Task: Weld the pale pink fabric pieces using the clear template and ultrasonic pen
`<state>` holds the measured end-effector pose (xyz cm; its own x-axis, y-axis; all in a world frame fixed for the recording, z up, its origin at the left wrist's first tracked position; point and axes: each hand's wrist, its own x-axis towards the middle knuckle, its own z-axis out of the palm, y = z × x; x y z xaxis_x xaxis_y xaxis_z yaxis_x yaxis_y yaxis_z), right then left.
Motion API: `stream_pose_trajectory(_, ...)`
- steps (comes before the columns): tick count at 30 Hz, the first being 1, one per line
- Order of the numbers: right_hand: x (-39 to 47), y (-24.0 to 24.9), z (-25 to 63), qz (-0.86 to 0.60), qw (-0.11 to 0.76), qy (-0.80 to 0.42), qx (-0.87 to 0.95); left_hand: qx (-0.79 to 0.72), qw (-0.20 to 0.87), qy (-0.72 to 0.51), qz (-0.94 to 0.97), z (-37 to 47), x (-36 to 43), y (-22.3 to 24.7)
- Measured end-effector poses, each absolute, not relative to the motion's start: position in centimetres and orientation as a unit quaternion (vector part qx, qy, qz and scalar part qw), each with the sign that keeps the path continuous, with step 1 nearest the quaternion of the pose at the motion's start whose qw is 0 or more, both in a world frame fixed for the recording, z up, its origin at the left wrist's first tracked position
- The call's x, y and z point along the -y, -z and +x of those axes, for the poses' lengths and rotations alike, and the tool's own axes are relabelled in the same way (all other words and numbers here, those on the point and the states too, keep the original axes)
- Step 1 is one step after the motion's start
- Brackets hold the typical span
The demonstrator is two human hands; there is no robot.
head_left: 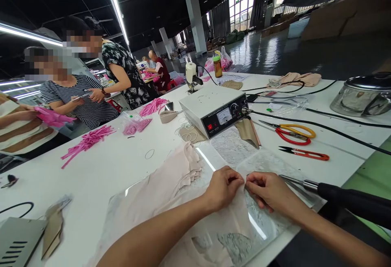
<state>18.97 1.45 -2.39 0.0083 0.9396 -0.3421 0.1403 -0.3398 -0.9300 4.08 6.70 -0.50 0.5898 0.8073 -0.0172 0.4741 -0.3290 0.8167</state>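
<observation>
My left hand (pixel 224 187) is closed in a pinch at the edge of a pale pink fabric piece (pixel 240 214). Just to its right, my right hand (pixel 270 191) pinches too, its fingertips almost meeting the left ones; whatever they hold is too small to make out. Both hands are over a clear plastic sheet (pixel 265 218) on the white table. A stack of pale pink fabric pieces (pixel 171 169) lies left of my left hand. Beside my right wrist rests a black-handled tool with a metal tip (pixel 330 191), partly hidden by that hand.
Beyond my hands stands a control box (pixel 214 106) with a dial. Red-and-yellow scissors (pixel 295 133) and orange thread snips (pixel 304 153) lie right, near a glass pot (pixel 354 100). Pink strips (pixel 88 142) are at left. Co-workers stand across the table (pixel 122 193).
</observation>
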Motion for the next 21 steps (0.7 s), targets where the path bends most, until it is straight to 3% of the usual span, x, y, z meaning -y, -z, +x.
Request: stream_pose_trajectory(21,-1.14,1.84,18.55,-0.656,0.336,-0.487,0.469,-0.388,0.373,-0.189,0.821,3.78,-6.73,0.72)
